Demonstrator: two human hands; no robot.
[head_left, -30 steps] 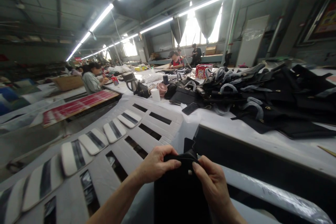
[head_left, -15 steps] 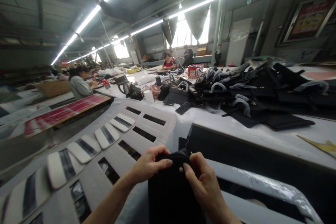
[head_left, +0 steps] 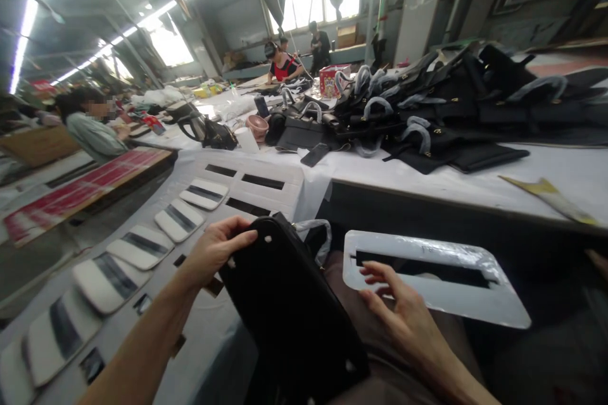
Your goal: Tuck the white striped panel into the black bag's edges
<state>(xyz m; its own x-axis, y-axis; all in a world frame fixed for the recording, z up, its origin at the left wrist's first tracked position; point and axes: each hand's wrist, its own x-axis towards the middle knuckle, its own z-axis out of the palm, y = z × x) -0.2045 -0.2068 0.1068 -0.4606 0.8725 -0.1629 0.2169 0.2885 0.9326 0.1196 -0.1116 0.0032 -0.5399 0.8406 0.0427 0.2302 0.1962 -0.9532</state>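
Left hand grips a black bag at its top; right hand, spread wide and empty, hovers at three o'clock.

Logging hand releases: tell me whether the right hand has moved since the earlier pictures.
Yes. The right hand has left the black bag and swung rightward, open, toward the white slotted panel; the left hand alone holds the bag.

The left hand sits raised at centre frame, fingers and thumb clamped in a firm grip, its bare forearm reaching in from the lower left. The right hand hovers lower, palm down, fingers spread and loose, gripping nothing, its wrist entering from the lower right.
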